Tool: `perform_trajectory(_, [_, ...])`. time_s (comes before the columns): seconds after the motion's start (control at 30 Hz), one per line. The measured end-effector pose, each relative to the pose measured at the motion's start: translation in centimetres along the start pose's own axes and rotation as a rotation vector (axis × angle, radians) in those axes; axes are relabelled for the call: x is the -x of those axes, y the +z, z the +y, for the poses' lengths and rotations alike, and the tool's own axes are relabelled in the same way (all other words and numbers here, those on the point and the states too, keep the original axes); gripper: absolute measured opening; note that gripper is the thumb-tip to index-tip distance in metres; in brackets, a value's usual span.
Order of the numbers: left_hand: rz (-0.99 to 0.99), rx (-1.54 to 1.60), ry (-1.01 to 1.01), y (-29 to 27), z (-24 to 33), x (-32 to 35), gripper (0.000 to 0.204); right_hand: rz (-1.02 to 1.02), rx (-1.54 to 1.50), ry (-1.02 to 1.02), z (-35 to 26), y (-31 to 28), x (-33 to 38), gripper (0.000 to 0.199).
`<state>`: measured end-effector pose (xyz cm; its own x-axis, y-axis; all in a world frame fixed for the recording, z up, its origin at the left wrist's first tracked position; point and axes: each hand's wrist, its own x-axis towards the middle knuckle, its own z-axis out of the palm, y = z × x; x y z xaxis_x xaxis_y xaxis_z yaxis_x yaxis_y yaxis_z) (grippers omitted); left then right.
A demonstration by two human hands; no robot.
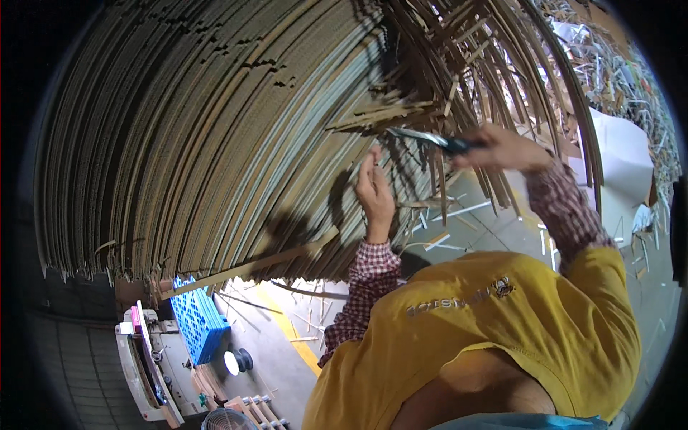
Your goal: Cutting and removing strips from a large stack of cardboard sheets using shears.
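A big stack of cardboard sheets fills the upper left, its layered edges facing me. My right hand is closed round the dark handle of a knife. The silver blade points left, its tip by loose cardboard strips that stick out of the stack. Below that tip, my left hand is raised close to the sheet edges with its fingers stretched upward. I cannot tell whether it touches them. Long thin strips hang down beyond my right hand.
Scrap strips litter the floor. A heap of shredded waste and a white sheet are at the right. Lower left are a blue plastic crate, a pale machine or cart, a spool and a fan.
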<state>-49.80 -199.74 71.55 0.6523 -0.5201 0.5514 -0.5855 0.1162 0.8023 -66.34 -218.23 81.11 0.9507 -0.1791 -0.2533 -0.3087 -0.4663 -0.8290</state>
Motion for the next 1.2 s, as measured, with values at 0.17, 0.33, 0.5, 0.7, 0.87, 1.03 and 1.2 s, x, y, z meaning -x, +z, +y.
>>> perform_trajectory(0.17, [0.159, -0.014, 0.099, -1.9, 1.1, 0.2, 0.052, 0.164, 0.060, -0.369, -5.0, 1.3, -10.5, 0.046])
perform_trajectory(0.33, [0.196, -0.006, 0.117, -3.1, 2.7, 0.8, 0.042, 0.200, -0.172, -0.603, -4.1, 4.4, -14.2, 0.034])
perform_trajectory(0.5, [0.214, -0.140, 0.395, -3.5, 3.8, 0.6, 0.039, 0.371, 0.034, -0.084, 5.3, 6.6, -7.2, 0.033])
perform_trajectory(0.7, [-0.129, -0.094, 0.006, -1.2, 1.5, 0.2, 0.033, 0.406, -0.016, -0.153, 15.1, 5.0, -4.7, 0.024])
perform_trajectory(0.87, [-0.093, -0.121, -0.056, -3.8, 0.4, 1.7, 0.034, 0.321, -0.014, -0.198, 13.6, 1.6, -2.0, 0.025])
perform_trajectory(1.03, [0.127, -0.140, 0.004, -6.1, 1.5, 1.7, 0.044, -0.073, -0.106, -0.400, 5.0, 1.5, 0.0, 0.036])
perform_trajectory(1.2, [0.142, -0.103, 0.045, -5.5, 2.6, 1.1, 0.049, 0.207, 0.124, -0.345, -4.8, 1.8, -8.8, 0.046])
